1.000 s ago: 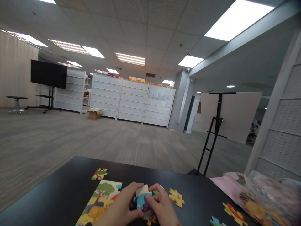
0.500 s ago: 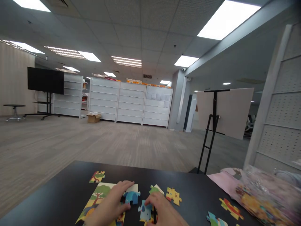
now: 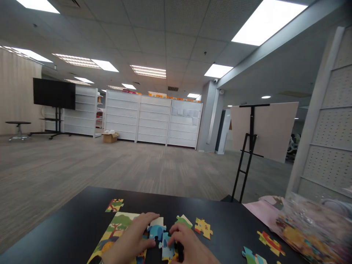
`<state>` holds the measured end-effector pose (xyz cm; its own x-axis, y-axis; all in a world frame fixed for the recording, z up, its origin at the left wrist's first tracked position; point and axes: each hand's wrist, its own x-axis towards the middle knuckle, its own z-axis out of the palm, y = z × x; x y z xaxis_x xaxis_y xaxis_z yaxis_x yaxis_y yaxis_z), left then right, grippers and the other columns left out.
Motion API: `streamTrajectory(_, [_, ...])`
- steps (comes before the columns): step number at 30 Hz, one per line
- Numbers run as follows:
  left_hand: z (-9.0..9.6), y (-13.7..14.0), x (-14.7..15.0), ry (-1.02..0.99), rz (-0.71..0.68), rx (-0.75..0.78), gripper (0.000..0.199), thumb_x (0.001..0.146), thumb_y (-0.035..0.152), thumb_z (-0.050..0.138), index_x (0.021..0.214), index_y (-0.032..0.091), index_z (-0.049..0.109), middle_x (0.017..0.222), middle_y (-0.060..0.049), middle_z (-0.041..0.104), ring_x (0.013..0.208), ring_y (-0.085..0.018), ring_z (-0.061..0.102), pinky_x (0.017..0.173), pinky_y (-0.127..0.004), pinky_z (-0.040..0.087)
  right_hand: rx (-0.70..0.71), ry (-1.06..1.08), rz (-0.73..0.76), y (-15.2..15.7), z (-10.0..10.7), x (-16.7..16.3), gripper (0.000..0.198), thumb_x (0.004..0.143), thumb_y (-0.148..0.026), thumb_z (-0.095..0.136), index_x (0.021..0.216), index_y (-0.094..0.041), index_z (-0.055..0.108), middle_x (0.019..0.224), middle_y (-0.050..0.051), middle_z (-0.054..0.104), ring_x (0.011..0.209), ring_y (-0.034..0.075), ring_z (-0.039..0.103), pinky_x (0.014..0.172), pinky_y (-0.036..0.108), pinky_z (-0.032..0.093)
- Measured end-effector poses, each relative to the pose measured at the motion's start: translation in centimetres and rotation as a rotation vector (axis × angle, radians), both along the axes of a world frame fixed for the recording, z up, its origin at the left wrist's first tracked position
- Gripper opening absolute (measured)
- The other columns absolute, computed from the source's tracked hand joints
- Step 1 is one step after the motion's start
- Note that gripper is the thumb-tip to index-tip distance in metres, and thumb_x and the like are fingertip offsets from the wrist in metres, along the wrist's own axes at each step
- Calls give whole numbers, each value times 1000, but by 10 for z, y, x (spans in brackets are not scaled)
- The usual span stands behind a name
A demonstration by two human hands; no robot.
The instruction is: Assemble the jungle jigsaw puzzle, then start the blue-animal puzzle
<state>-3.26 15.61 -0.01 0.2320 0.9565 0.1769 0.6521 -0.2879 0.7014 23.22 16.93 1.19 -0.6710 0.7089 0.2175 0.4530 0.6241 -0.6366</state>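
A partly joined jigsaw puzzle (image 3: 111, 238) with a tree lies near the front of the black table. My left hand (image 3: 132, 238) rests over its right side, thumb and forefinger curved around the left side of a blue puzzle piece (image 3: 156, 231). My right hand (image 3: 188, 244) has its fingertips on a light-blue puzzle piece (image 3: 166, 249), which touches the lower right of the blue one. Whether their tabs are locked I cannot tell. Beyond my right fingers lie a green-and-cream puzzle piece (image 3: 184, 220) and a yellow puzzle piece (image 3: 203, 228).
One loose tree piece (image 3: 114, 205) lies behind the joined part. Toward the right are a red-and-yellow piece (image 3: 271, 243) and a blue-green piece (image 3: 253, 256). A clear plastic bag (image 3: 310, 231) of colourful pieces fills the right corner. An easel (image 3: 249, 154) stands beyond the table.
My right hand has moved the light-blue piece slightly left, closing the gap to the blue one. My left hand and the blue piece have shifted a little to the right.
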Motion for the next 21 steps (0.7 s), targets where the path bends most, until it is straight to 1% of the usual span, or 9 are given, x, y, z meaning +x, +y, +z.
streamTrajectory(4, [4,-3,0,12,-15,-4,71,71,17,76,137,36,57,149,0,53,142,-31,39,124,-48,21,4,5,17,3,-4,1,37,61,-20,81,97,-24,72,125,6,60,116,24,58,103,28,40])
streamTrajectory(10, [3,-5,-2,81,-29,6,68,77,22,72,141,35,53,151,-2,50,144,-32,36,124,-52,16,22,12,-72,-4,1,-1,33,60,-14,76,92,-22,70,123,5,62,114,22,59,101,27,41])
streamTrajectory(12, [4,-6,-3,105,-38,22,65,78,23,71,140,33,53,150,-3,52,143,-32,37,123,-53,19,22,19,-91,-8,3,-1,32,60,-13,75,91,-22,69,122,5,62,114,21,59,102,28,41])
streamTrajectory(15, [8,-9,-3,115,-61,63,60,80,24,69,138,33,54,146,-4,55,138,-32,42,121,-54,24,-3,19,-97,-13,10,-2,28,62,-15,74,89,-22,67,122,5,61,115,21,58,103,29,40])
streamTrajectory(17, [11,-11,-2,124,-71,76,59,82,26,68,139,32,53,145,-5,55,137,-32,44,120,-54,25,-19,-5,-91,-16,18,-3,30,60,-15,75,88,-22,65,121,4,60,113,22,57,103,31,40])
streamTrajectory(21, [20,-15,-1,171,-66,53,56,86,27,63,140,28,51,147,-7,53,138,-31,42,120,-53,22,-53,-50,-97,-19,35,-4,41,56,-16,76,92,-23,57,110,2,61,98,20,58,91,31,45])
